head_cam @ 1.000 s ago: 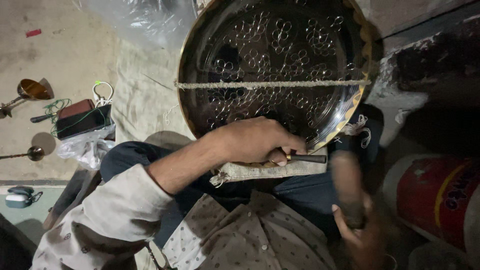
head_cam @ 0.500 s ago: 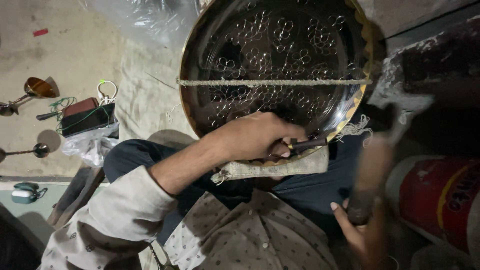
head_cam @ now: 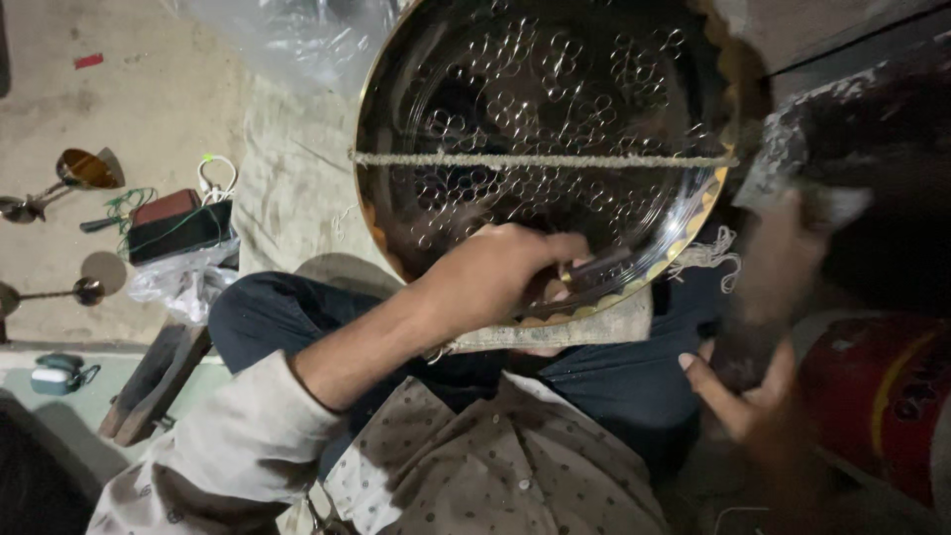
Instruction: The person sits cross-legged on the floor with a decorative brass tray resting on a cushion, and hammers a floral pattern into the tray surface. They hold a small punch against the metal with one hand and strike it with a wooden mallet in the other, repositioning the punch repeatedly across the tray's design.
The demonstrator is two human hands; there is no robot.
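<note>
The person's left hand (head_cam: 495, 272) is gripping a thin metal punch (head_cam: 594, 267), fingers closed around it, and pressing its tip against the lower rim of the big round metal tray (head_cam: 466, 119), which is resting tilted on the lap over a folded cloth (head_cam: 594, 325). A second ago the right hand (head_cam: 748, 396) was holding the mallet (head_cam: 773, 277) low beside the knee; now it is swinging it up, blurred, toward the punch, fingers wrapped round the handle, so another strike seems to be landing on the stamped ring pattern. A cord (head_cam: 545, 160) is stretching straight across the tray's face. Off to the side, on the bare concrete floor (head_cam: 59, 129), a small dark case (head_cam: 178, 230), a crumpled plastic bag (head_cam: 183, 282) and a couple of long-handled spoons (head_cam: 54, 188) are lying about, and a red drum (head_cam: 882, 396) is standing near the right knee.
</note>
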